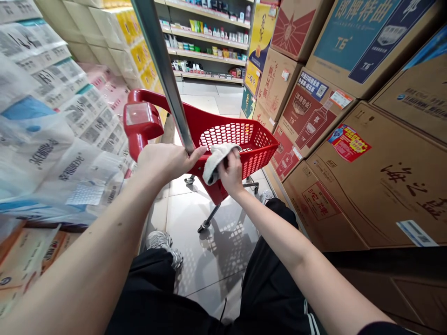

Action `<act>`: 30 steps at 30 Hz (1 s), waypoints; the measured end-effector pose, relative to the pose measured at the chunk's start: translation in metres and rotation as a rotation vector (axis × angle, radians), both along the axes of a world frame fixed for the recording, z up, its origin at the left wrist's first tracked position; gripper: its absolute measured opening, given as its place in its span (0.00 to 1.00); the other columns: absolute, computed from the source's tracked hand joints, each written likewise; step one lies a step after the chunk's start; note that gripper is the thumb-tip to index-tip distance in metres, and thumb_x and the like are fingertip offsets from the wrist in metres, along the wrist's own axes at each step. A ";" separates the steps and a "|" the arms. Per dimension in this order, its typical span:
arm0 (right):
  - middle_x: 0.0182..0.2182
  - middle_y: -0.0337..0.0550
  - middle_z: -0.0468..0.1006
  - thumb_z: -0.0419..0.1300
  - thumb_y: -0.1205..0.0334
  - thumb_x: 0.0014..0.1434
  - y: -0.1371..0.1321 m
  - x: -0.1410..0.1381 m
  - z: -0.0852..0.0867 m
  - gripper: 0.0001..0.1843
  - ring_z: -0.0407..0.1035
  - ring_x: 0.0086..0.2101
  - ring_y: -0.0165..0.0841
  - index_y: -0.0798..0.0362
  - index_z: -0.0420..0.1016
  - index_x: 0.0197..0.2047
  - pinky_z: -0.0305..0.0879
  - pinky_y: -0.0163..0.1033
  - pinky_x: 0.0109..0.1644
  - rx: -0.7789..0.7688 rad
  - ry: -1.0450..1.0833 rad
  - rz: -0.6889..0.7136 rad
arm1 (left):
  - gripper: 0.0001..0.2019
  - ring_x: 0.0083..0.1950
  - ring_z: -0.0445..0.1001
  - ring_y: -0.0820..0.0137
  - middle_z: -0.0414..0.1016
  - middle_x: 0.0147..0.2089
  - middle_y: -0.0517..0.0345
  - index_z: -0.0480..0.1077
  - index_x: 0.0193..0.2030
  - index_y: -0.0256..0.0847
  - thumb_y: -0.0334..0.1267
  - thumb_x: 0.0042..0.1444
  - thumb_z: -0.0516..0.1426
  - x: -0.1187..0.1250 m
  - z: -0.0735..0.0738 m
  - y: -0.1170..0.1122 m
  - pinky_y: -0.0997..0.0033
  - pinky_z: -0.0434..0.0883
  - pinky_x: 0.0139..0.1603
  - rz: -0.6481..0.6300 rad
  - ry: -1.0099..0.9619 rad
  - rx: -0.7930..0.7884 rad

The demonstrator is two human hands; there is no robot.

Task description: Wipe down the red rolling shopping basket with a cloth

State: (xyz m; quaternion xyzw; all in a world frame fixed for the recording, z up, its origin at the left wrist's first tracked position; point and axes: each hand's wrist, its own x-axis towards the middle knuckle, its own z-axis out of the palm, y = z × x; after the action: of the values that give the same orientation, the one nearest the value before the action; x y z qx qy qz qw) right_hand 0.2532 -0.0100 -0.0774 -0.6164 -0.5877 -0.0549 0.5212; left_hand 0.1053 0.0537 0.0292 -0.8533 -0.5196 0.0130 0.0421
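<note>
A red plastic shopping cart (pixel 226 122) with a perforated basket stands on casters in front of me. My left hand (pixel 164 160) is closed around the lower end of a grey metal pole (pixel 167 70) that rises from the cart; its thumb lies along the near basket edge, and its fingers are mostly hidden. In my right hand (pixel 231 174) is a whitish cloth (pixel 217 160), bunched and pressed over the basket's near rim. The cart's red handle with a boxy end (pixel 143 116) sits just beyond my left wrist.
Stacked cardboard cartons (pixel 335 186) rise close on the right. Plastic-wrapped packs (pixel 52 139) are piled on the left, with yellow packs (pixel 139 51) behind. Shelves of small goods (pixel 209 44) stand across the aisle's far end. My shoes (pixel 164 246) are on the tiled floor (pixel 206 260).
</note>
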 end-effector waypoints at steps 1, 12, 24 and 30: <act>0.53 0.53 0.69 0.49 0.62 0.65 0.005 -0.001 0.003 0.17 0.60 0.57 0.42 0.54 0.68 0.55 0.57 0.49 0.61 -0.037 -0.088 0.043 | 0.45 0.46 0.75 0.45 0.79 0.40 0.39 0.78 0.47 0.41 0.69 0.54 0.30 0.000 0.000 0.000 0.53 0.65 0.45 -0.001 -0.004 -0.004; 0.56 0.58 0.67 0.45 0.71 0.62 0.042 0.065 -0.035 0.23 0.60 0.56 0.43 0.62 0.63 0.60 0.56 0.53 0.63 -0.262 -0.509 0.114 | 0.47 0.47 0.74 0.44 0.78 0.35 0.36 0.79 0.41 0.35 0.69 0.54 0.30 -0.001 -0.003 -0.003 0.53 0.65 0.45 0.003 -0.061 -0.002; 0.54 0.56 0.68 0.45 0.63 0.66 0.031 0.000 0.008 0.20 0.61 0.55 0.42 0.61 0.66 0.56 0.59 0.48 0.60 -0.129 -0.564 0.258 | 0.48 0.47 0.75 0.45 0.78 0.40 0.35 0.78 0.44 0.34 0.68 0.55 0.28 -0.005 -0.006 -0.005 0.52 0.65 0.45 0.049 -0.081 0.022; 0.48 0.52 0.72 0.45 0.58 0.68 0.036 -0.012 0.016 0.17 0.68 0.45 0.39 0.56 0.69 0.50 0.65 0.42 0.50 -0.200 -0.501 0.206 | 0.48 0.49 0.74 0.43 0.78 0.43 0.35 0.77 0.47 0.36 0.69 0.54 0.29 -0.011 -0.005 -0.005 0.50 0.66 0.45 0.093 -0.049 -0.014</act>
State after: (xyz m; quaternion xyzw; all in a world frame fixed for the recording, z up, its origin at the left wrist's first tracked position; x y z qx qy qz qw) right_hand 0.2410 0.0255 -0.0615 -0.5690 -0.7601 -0.0940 0.2993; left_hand 0.0939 0.0489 0.0246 -0.8285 -0.5596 -0.0024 0.0227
